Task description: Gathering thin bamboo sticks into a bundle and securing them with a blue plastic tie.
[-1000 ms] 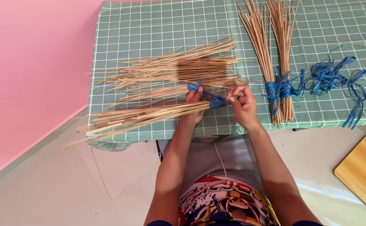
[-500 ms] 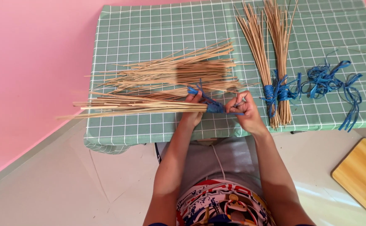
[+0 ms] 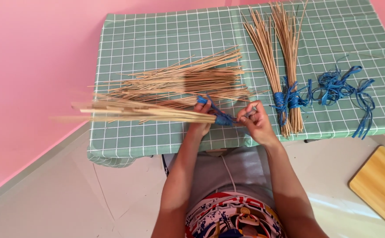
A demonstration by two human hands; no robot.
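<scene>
My left hand (image 3: 201, 118) grips a bundle of thin tan sticks (image 3: 139, 112) near its bound end; the sticks point left, lifted just above the table. A blue ribbon (image 3: 221, 115) wraps that end. My right hand (image 3: 254, 121) pinches the ribbon's free end just right of the wrap. Behind the bundle, a loose pile of the same sticks (image 3: 188, 79) lies on the green checked tablecloth (image 3: 157, 31).
Two stick bundles tied with blue ribbon (image 3: 285, 99) lie upright to the right. A tangle of loose blue ribbons (image 3: 342, 88) sits further right. A wooden board (image 3: 379, 185) rests on the floor at lower right. A pink wall is at left.
The held bundle's far end has swung upward and away from the table's front edge, now lying level. Both hands stayed close together at the ribbon wrap.
</scene>
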